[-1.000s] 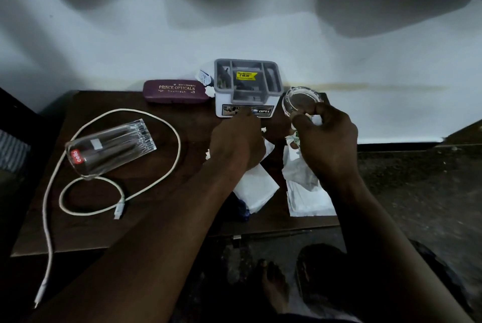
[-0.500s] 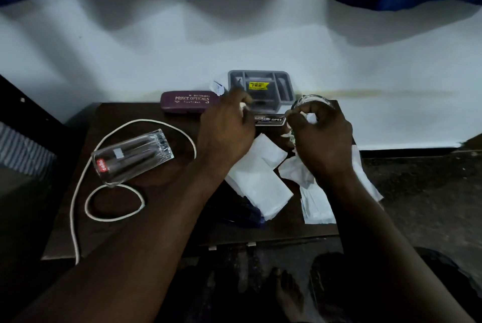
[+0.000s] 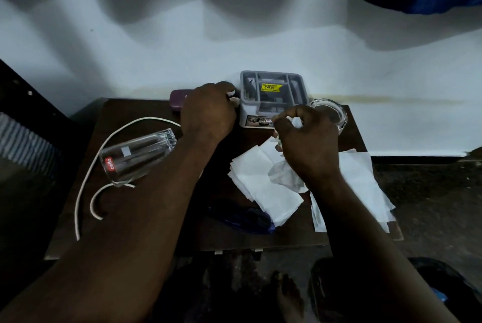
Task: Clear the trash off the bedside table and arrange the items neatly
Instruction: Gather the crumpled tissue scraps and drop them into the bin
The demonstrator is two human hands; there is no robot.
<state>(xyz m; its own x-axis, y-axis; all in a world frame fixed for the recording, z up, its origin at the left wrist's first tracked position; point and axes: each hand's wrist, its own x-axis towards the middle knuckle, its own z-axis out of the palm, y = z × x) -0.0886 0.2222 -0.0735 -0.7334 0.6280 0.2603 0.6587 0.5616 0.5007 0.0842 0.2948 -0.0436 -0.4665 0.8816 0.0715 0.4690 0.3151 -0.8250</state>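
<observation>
On the dark wooden bedside table (image 3: pixel 135 234), my left hand (image 3: pixel 208 111) pinches a small white scrap (image 3: pixel 234 98) just left of the grey organiser box (image 3: pixel 271 98). My right hand (image 3: pixel 307 140) grips crumpled white paper (image 3: pixel 294 122) in front of the box. Flat white tissues (image 3: pixel 260 182) lie under and beside that hand, more of them (image 3: pixel 362 187) at the table's right edge. A purple spectacle case (image 3: pixel 177 99) is partly hidden behind my left hand.
A clear drinking glass (image 3: pixel 138 158) lies on its side at the left, over a white cable (image 3: pixel 86 182). A round glass dish (image 3: pixel 331 111) stands right of the organiser. A blue item (image 3: pixel 242 215) lies near the front edge. My feet show below the table.
My left hand has moved from the organiser's front up to its left side and now pinches a scrap. My right hand has come away from the glass dish with crumpled paper.
</observation>
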